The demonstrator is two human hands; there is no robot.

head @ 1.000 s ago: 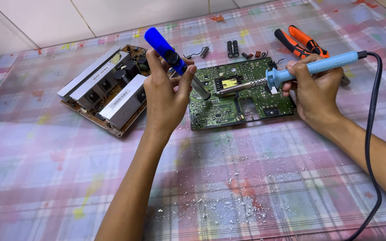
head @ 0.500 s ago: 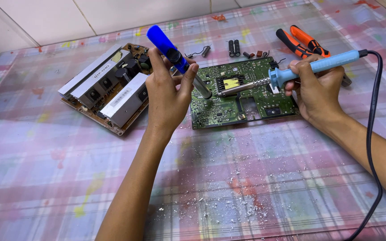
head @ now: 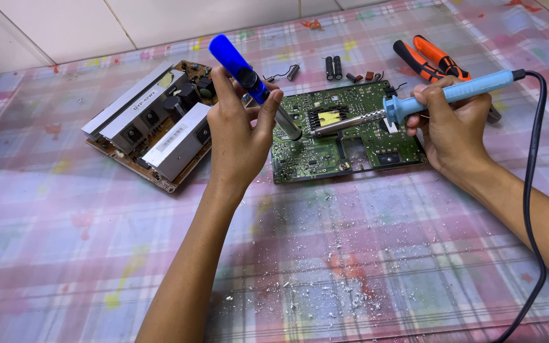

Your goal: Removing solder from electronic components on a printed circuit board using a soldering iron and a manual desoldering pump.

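Near edge: white solder crumbs (head: pixel 325 298) scattered over the plaid tablecloth (head: pixel 65 254). My left hand (head: pixel 239 136) grips the blue desoldering pump (head: pixel 249 79), nozzle down beside the iron's tip. My right hand (head: pixel 452 124) holds the light-blue soldering iron (head: pixel 440 98) over the green circuit board (head: pixel 344 136). Loose components (head: pixel 344 70) and orange pliers (head: pixel 430 57) lie beyond. Some parts look removed; most remain on the board.

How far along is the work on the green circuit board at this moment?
Already done, apparently: loose components lie behind the green circuit board, and pale crumbs litter the cloth. In hand: the left hand holds a blue desoldering pump, the right hand a soldering iron, both tips meeting on the board. Left: the board is still well populated; the brown board lies untouched.
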